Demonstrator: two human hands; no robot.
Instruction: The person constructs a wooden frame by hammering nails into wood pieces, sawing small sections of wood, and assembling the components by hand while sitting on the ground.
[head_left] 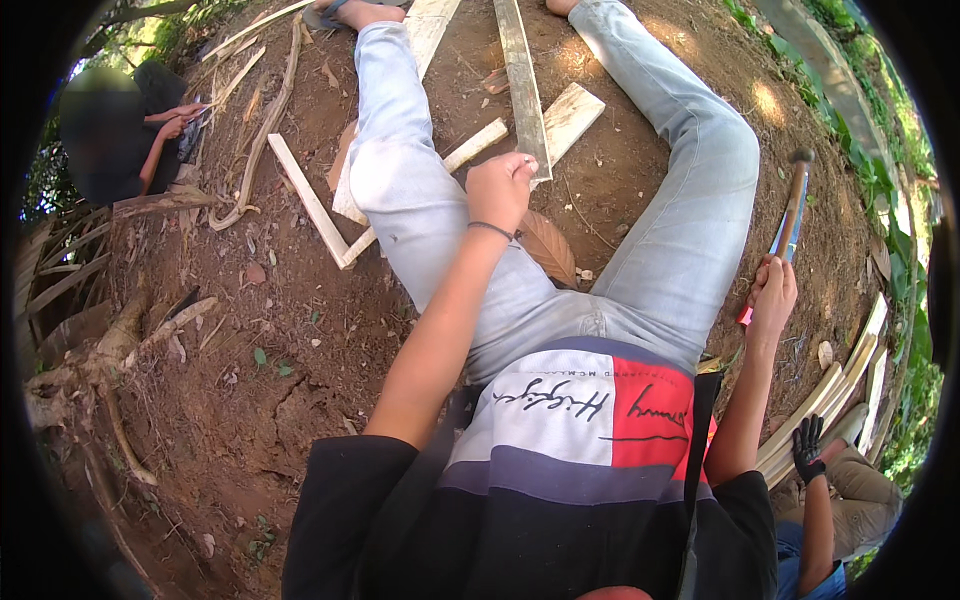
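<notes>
My left hand (500, 192), a dark band at its wrist, is closed in a pinch over the near end of a long weathered plank (522, 70). What its fingertips hold, if anything, is too small to make out. Off to the right, my right hand (774, 290) is closed around the wooden handle of a hammer (797, 190), its dark head pointing up and away. Alongside the handle shows a blue and red thing (784, 238), partly covered by the hand. Beneath the long plank lies a shorter pale board (574, 118).
Narrow wooden strips (305, 195) meet at a corner by my left leg (395, 180). At far left, another person (165, 130) handles something thin. At lower right, a co-worker's gloved hand (808, 448) is near stacked strips (830, 390). Roots (125, 335) cross the dirt.
</notes>
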